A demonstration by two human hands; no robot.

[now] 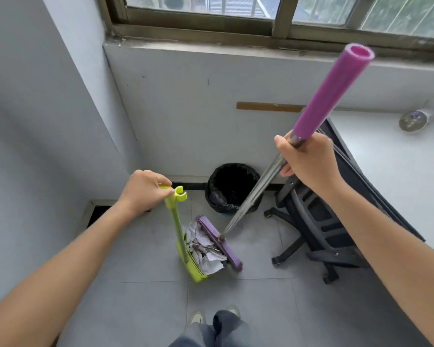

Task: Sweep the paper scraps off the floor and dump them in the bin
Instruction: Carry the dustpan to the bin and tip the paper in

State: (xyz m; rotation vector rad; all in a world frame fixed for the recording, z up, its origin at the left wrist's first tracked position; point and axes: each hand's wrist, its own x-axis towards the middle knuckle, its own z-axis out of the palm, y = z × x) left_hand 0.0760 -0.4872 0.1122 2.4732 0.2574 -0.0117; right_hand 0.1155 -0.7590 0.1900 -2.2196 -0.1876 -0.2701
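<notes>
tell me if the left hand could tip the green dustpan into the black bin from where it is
Probably yes: the left hand already grips the green long-handled dustpan, the black-lined bin sits just beyond it, and only the purple broom head rests against the paper scraps.

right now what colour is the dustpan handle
Lime green, like the dustpan itself; the left hand grips the handle's top. Clearest in the head view.

A black office chair [321, 221] on castors stands at the right, against a white desk [391, 156]. A small round grey-purple object [414, 119], blurred, lies on the desk. A brown strip [268, 106] is fixed to the white wall [186, 108] below a dark-framed window [281, 26]. Grey floor tiles [135, 284]; 1 dark opening [98, 214] at the left skirting.
</notes>
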